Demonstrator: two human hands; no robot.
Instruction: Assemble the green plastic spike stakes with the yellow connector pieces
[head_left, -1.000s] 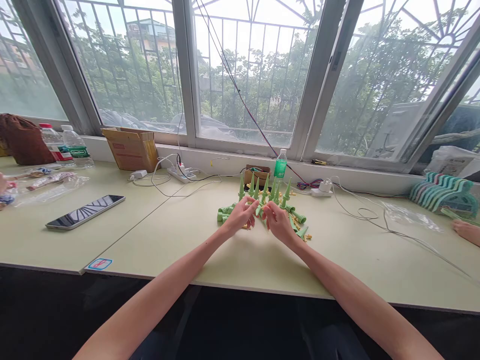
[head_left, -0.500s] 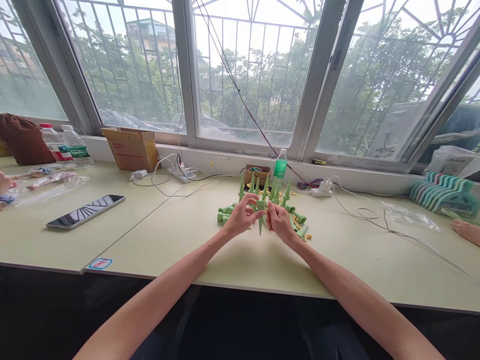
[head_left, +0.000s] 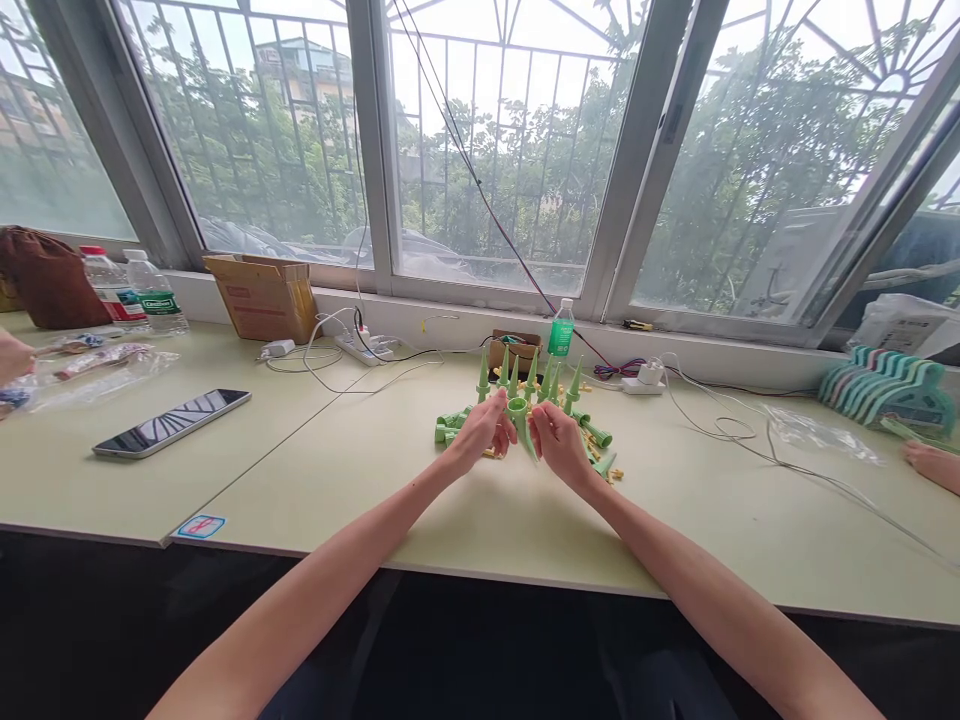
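Observation:
Between my two hands hangs a green plastic watering spike (head_left: 517,408), its round open end up and tilted toward me, its point downward. My left hand (head_left: 484,432) has its fingers curled at the left side of the rim. From the other side, my right hand (head_left: 556,438) pinches at the spike with bent fingers; whether a small part is also between them is hidden. Behind the hands stand several upright green spikes (head_left: 574,386). More green spikes lie to the left (head_left: 450,425) and right, among small yellow plastic pieces (head_left: 616,474).
A small cardboard box (head_left: 514,350) and a green-labelled bottle (head_left: 561,328) stand behind the spikes. Charger cables (head_left: 720,420) cross the table on the right. A phone (head_left: 172,424) lies left. Other people's hands (head_left: 930,462) show at both edges.
The spike has turned, so its open end now faces up toward me and its point slants right. My left fingers have closed in from a spread pose; my right hand stays nearly in place.

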